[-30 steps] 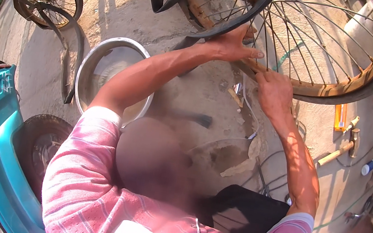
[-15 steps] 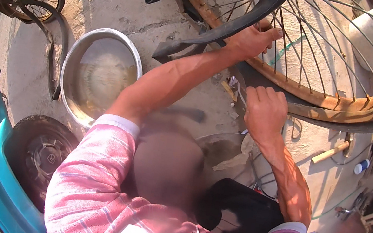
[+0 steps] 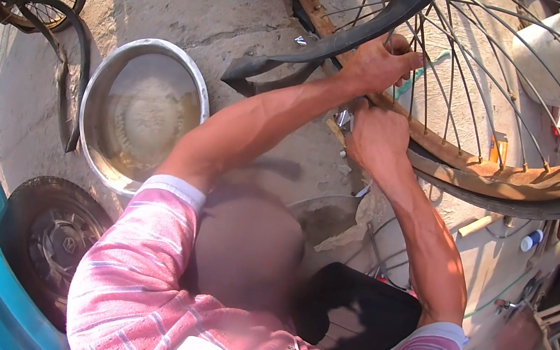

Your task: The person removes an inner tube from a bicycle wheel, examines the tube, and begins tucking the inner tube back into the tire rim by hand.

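Ground (image 3: 167, 10) rough, partly shaded; water basin (image 3: 96, 109) left of rusty wheel (image 3: 493, 171).

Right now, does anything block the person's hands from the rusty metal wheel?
Nothing visible: the left hand and right hand are at the rim of the rusty, thin-spoked metal wheel. A black rubber strip crosses the rim beside the left hand.
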Motion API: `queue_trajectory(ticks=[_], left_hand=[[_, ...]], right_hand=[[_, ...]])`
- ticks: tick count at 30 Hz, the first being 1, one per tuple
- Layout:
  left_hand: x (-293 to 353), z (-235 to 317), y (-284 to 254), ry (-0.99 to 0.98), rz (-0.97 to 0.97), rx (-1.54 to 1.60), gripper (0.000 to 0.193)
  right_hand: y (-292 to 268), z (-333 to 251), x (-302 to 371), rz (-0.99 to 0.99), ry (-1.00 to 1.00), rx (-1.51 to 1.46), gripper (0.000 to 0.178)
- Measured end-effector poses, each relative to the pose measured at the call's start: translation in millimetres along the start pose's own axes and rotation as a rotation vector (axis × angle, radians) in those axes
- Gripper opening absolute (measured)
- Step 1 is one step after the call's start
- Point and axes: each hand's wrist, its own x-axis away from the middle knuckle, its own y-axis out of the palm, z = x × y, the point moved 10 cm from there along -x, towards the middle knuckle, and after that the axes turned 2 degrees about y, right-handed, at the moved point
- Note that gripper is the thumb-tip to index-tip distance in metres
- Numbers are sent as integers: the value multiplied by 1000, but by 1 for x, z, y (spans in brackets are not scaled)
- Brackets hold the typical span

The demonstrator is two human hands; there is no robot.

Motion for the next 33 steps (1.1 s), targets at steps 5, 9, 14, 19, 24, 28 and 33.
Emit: queue_trajectory(ticks=[5, 9, 14, 19, 24, 28, 33], left_hand=[[-7, -10, -14, 77, 64, -152, 28], [-12, -14, -18, 82, 133, -318, 33], [-8, -7, -23, 113, 101, -235, 41], [64, 8, -45, 129, -12, -715, 77], [186, 70, -97, 10, -226, -706, 28], [212, 121, -182, 206, 291, -903, 50], [178, 56, -125, -176, -410, -1213, 42]], right_hand=[[3, -6, -5, 137, -56, -100, 31], [-5, 12, -1, 256, -61, -235, 38], [-6, 18, -4, 222, 4, -335, 41], [7, 20, -8, 39, 116, -291, 28], [-12, 15, 10, 203, 42, -243, 33], [-10, 14, 7, 209, 38, -246, 35], [-13, 10, 5, 230, 9, -274, 38]])
